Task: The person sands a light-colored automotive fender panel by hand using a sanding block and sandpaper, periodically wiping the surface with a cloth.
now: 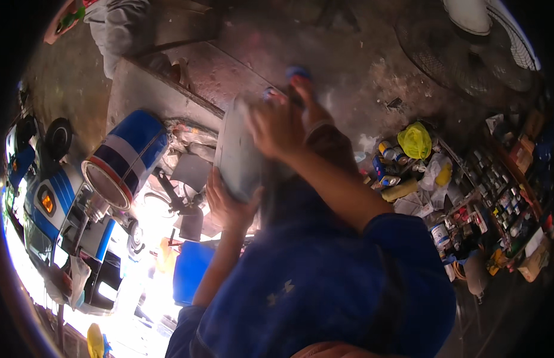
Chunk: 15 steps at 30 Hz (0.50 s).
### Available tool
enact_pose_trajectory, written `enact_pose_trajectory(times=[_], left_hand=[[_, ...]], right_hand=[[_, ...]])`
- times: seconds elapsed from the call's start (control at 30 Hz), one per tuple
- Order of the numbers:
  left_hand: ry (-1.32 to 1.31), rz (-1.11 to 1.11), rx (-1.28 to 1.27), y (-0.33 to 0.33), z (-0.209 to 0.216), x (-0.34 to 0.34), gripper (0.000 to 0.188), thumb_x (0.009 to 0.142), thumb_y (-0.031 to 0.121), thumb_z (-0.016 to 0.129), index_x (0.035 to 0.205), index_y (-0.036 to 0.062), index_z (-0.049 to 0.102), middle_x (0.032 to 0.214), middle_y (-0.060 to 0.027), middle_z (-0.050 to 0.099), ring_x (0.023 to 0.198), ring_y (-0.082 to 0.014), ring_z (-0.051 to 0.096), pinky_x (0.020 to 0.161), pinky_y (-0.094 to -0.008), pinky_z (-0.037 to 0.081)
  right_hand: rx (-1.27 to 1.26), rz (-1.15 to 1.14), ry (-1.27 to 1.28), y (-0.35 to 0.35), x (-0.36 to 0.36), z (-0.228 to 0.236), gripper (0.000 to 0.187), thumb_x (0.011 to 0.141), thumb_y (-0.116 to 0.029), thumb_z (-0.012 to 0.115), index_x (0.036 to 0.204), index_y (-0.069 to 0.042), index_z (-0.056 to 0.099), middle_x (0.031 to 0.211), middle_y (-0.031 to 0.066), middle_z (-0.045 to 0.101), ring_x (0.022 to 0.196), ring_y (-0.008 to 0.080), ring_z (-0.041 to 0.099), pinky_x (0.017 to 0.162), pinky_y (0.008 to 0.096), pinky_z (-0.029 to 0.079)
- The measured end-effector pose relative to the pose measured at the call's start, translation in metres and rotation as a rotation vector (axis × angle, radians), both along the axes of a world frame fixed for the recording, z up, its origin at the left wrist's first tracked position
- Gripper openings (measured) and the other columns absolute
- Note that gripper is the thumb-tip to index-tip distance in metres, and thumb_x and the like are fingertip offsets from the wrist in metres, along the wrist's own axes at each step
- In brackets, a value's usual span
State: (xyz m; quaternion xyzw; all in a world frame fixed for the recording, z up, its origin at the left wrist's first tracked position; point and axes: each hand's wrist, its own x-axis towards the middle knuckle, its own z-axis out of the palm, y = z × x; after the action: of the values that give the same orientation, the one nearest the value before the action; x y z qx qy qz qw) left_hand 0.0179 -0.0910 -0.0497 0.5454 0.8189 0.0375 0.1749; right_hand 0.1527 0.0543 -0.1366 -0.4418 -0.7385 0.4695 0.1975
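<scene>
A smooth, pale grey curved panel (234, 152) stands tilted in front of my body, against my lap. My left hand (228, 203) holds its lower end, with the fingers along the left edge and the thumb on the near side. Over the panel's upper right part lies my right hand (276, 128), fingers bent and pressed down on the surface. That hand is smeared by motion, and whatever may be under its fingers is hidden. Just beyond it shows a foot in a blue and red sandal (299, 76).
Left of the panel lies a tilted blue and white drum (125, 158), near a wooden board (160, 89). A blue box (190, 271) sits by my left forearm. Cans and a yellow plastic bag (414, 140) crowd the right, below a large fan (468, 53). A blue and white vehicle (47, 206) stands far left.
</scene>
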Motion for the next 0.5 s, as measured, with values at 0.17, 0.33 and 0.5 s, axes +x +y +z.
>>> enact_pose_trajectory(times=[0.17, 0.33, 0.5], left_hand=[[-0.015, -0.02, -0.017, -0.009, -0.001, -0.009, 0.12, 0.073, 0.07, 0.083, 0.159, 0.0006, 0.036, 0.15, -0.0245, 0.052, 0.135, -0.0468, 0.052, 0.109, -0.0571, 0.045], [-0.023, -0.019, -0.039, -0.001, 0.008, -0.001, 0.118, 0.074, 0.067, 0.084, 0.159, 0.0012, 0.036, 0.151, -0.0245, 0.051, 0.135, -0.0468, 0.052, 0.11, -0.0569, 0.045], [0.011, -0.041, 0.033, -0.008, -0.003, -0.007, 0.113, 0.071, 0.06, 0.087, 0.155, 0.0001, 0.04, 0.143, -0.0274, 0.055, 0.125, -0.0481, 0.058, 0.105, -0.0582, 0.048]], right_hand=[[0.049, 0.001, -0.004, -0.071, 0.013, 0.029, 0.04, 0.098, -0.025, 0.066, 0.137, -0.016, 0.067, 0.146, 0.0031, 0.061, 0.104, 0.0344, 0.057, 0.094, 0.0495, 0.046], [0.048, -0.234, -0.206, -0.007, 0.001, -0.006, 0.039, 0.095, -0.027, 0.068, 0.133, -0.018, 0.071, 0.153, -0.0052, 0.058, 0.116, 0.0263, 0.052, 0.099, 0.048, 0.045], [0.145, 0.074, -0.063, -0.069, 0.02, 0.053, 0.041, 0.098, -0.029, 0.065, 0.137, -0.015, 0.07, 0.149, 0.0003, 0.059, 0.106, 0.0292, 0.054, 0.098, 0.048, 0.043]])
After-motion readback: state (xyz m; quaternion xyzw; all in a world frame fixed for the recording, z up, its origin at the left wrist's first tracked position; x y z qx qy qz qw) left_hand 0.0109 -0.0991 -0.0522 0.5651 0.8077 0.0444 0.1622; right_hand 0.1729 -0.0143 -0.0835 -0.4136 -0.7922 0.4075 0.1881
